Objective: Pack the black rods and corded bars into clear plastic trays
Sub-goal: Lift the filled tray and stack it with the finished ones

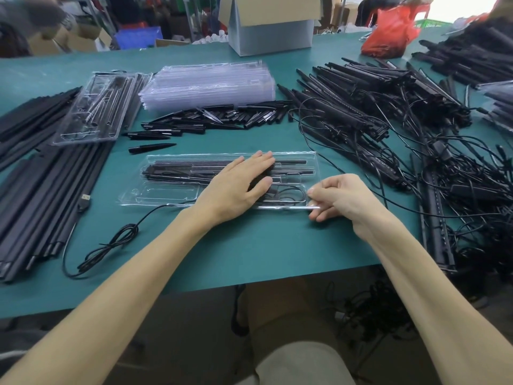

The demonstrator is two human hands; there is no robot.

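A clear plastic tray (155,194) lies in front of me on the green table, with black rods (177,169) in its far slots and a coiled cord (288,194) in its near right pocket. My left hand (238,184) lies flat on the tray's middle, fingers straight, pressing on the rods and the cord. My right hand (338,198) pinches the tray's near right corner between thumb and curled fingers. A cord with a USB plug (84,200) trails from the tray to the left.
A stack of empty clear trays (208,84) and a packed tray (91,118) sit at the back left. Long black rods (36,195) lie at the left, short black tips (211,119) in the middle, a tangle of corded bars (388,120) at the right. A cardboard box (272,26) stands behind.
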